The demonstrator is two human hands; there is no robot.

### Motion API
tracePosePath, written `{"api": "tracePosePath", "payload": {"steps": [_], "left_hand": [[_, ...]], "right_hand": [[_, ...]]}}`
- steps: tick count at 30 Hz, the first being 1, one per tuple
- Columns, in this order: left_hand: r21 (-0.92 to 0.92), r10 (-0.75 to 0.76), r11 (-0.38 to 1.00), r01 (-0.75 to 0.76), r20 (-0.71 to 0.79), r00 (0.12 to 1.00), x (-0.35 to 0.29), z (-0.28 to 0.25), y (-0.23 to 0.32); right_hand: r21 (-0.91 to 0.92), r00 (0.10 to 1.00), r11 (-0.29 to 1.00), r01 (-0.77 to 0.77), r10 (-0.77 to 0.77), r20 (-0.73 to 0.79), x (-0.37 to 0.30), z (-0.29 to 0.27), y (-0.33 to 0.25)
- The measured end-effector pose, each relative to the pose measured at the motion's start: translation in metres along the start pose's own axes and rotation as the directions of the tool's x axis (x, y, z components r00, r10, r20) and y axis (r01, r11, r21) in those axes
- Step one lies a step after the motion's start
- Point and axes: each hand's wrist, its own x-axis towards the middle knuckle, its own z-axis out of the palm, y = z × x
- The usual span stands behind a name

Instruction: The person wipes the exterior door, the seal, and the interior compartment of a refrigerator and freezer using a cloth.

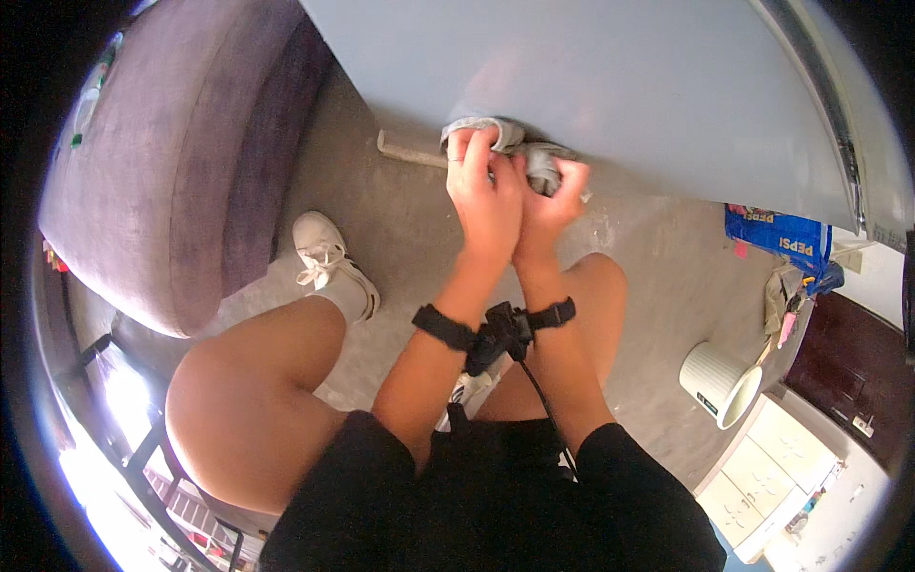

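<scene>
A bunched grey cloth (pixel 543 171) lies against the lower edge of a large grey-blue panel (pixel 610 86). My left hand (pixel 483 198) has its fingers curled over the cloth's left part, with a ring on one finger. Close beside it, the wrists nearly touching, my right hand (pixel 550 205) is closed round the right part of the same cloth. The fingertips are partly hidden in the folds. Black straps with small devices sit on both wrists, and a cable hangs from them.
A purple-grey upholstered seat (pixel 191 143) stands at the left. On the right are a pale waste bin (pixel 710 377) tipped on the concrete floor (pixel 629 372), a blue printed bag (pixel 780 236) and a white drawer cabinet (pixel 772 467). A pale bar (pixel 410 151) lies below the panel.
</scene>
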Motion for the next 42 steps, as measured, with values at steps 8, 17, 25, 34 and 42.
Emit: {"api": "tracePosePath", "payload": {"steps": [8, 17, 25, 34, 42], "left_hand": [[-0.113, -0.124, 0.986, 0.124, 0.011, 0.992, -0.015, 0.003, -0.050], [-0.386, 0.434, 0.798, -0.464, -0.166, 0.885, 0.060, 0.004, 0.098], [-0.286, 0.128, 0.954, -0.092, 0.110, 0.986, -0.008, 0.015, -0.025], [0.058, -0.162, 0.987, 0.152, 0.277, 0.947, -0.038, 0.008, -0.138], [-0.455, 0.185, 0.871, -0.187, -0.049, 0.982, 0.067, -0.014, 0.055]], "right_hand": [[-0.073, 0.991, 0.997, -0.010, 0.019, 0.134, -0.012, 0.010, 0.029], [-0.445, 0.812, 0.750, 0.490, -0.578, -0.079, 0.094, -0.032, -0.051], [-0.201, 0.951, 0.939, 0.280, -0.300, -0.074, 0.009, -0.011, 0.042], [-0.246, 0.806, 0.911, -0.331, 0.409, 0.428, -0.053, 0.020, 0.085], [0.367, 0.957, 0.888, 0.275, -0.290, -0.017, 0.077, -0.006, -0.081]]}}
